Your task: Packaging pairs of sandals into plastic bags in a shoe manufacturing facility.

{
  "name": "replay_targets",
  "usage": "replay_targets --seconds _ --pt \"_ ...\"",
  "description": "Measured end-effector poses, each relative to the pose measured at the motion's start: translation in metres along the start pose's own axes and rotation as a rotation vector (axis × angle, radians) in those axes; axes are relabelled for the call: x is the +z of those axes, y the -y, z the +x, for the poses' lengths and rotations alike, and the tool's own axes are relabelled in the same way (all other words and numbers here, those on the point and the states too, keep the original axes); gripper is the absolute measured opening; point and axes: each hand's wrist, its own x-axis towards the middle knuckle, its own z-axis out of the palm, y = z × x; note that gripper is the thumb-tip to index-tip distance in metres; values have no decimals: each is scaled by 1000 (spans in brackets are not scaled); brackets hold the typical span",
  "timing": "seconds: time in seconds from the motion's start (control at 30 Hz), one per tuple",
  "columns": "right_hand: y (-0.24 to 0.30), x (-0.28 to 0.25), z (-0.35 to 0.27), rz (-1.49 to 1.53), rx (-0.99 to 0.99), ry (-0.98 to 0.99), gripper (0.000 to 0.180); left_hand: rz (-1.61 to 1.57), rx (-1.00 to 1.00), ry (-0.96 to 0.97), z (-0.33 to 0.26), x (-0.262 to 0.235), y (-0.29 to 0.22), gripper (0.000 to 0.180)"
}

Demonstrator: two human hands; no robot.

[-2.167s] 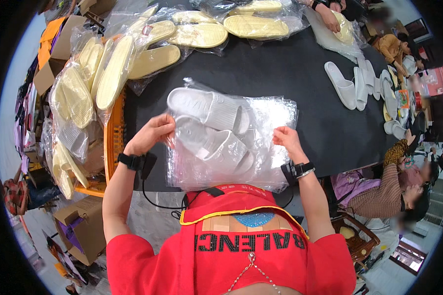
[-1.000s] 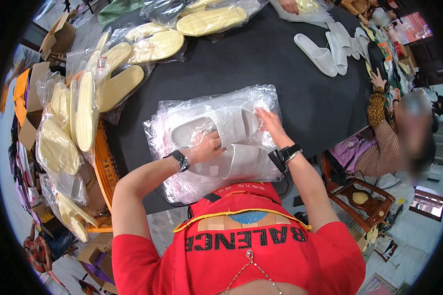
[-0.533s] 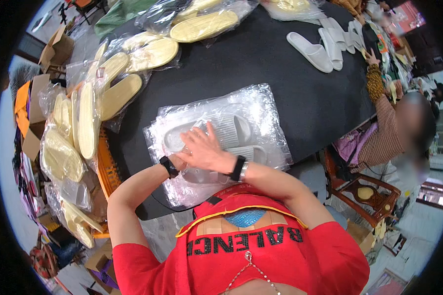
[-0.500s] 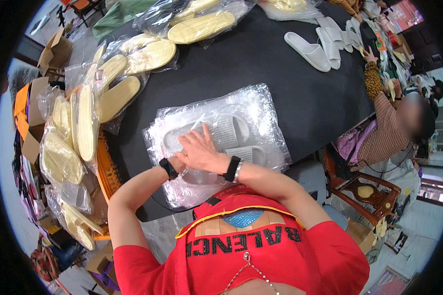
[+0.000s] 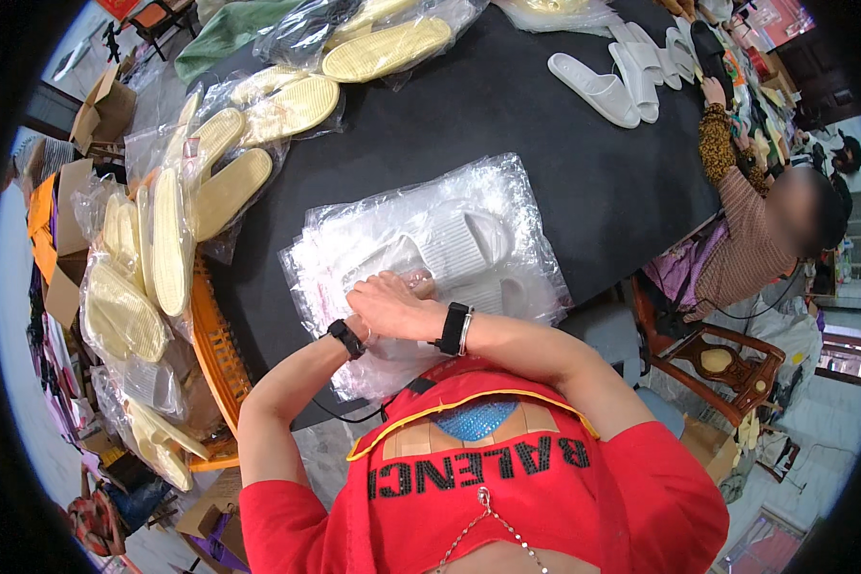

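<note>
A pair of light grey slippers lies side by side in clear plastic on the table before me: the far slipper [image 5: 452, 251] shows its ribbed strap, while the near slipper [image 5: 483, 298] is partly covered by my arm. Beneath them is a stack of clear plastic bags [image 5: 320, 230]. My right hand [image 5: 397, 308] crosses over at the slippers' left end, fingers curled in at the bag's edge. Most of my left hand [image 5: 361, 326] is hidden under it; fingertips, seemingly its own, poke out beside the far slipper, under the plastic.
Bagged pale yellow slippers [image 5: 301, 107] line the left and far edges of the black table [image 5: 584, 191]. Several loose grey slippers [image 5: 598, 89] lie at the far right. A co-worker [image 5: 737, 210] sits at the right, near a wooden chair [image 5: 717, 364].
My right hand's fingers, spread over the far slipper before, have drawn back and curled in. The slippers have shifted slightly right, with more plastic shine over them. The co-worker's arm has moved.
</note>
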Motion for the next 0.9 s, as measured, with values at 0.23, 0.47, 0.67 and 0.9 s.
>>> replay_targets --seconds 0.23,0.47,0.67,0.9 --pt "4 -9 3 93 -219 -105 11 44 43 -13 8 -12 -24 43" --pt "-37 -73 -90 191 123 -384 14 156 -4 -117 6 13 -13 40" --pt "-119 -37 -227 280 872 -356 24 132 -66 -217 32 14 -23 23" --pt "-123 -29 -215 256 795 -313 37 115 -99 -216 45 29 -19 15"
